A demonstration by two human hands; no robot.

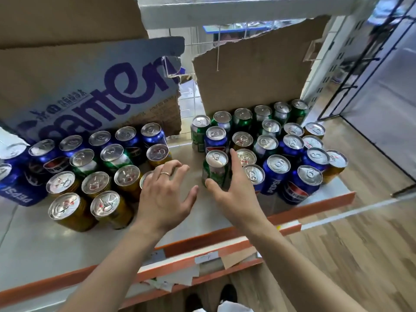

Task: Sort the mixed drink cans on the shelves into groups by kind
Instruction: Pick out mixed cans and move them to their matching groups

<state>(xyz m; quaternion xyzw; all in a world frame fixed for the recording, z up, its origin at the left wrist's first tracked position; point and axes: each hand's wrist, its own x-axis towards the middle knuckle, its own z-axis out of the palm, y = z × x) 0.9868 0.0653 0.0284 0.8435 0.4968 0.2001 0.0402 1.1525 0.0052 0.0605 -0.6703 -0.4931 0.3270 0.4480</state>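
Head view: the shelf (33, 244) fills the middle of the frame. It carries two clusters of drink cans with a bare strip between them, and torn cardboard (247, 82) stands behind.

The green can (216, 164) is at the near left corner of the right-hand cluster, just right of frame centre. The right hand (236, 194) brackets it. The thumb (212, 188) lies low on its left side, and the fingers (234, 163) run straight up its right side, wide and not yet curled round. From this angle they may or may not already be touching the metal.

The left hand (166, 199) hovers with its fingers spread and holding nothing. It is over the near edge of the left cluster, where a can is half hidden beneath it.

To do this step well, I would close the thumb and fingers round the middle of the can's body. Then lift it straight up, since the blue can (216, 137) behind it and a gold-topped can (246, 157) to its right stand close. From there it can go to the other green cans (242, 119) in the back row.

The green can stands upright with its long axis vertical. It only looks tilted because of the wide lens. Its lid faces the camera, and the pull tab sits toward the far side of the lid.
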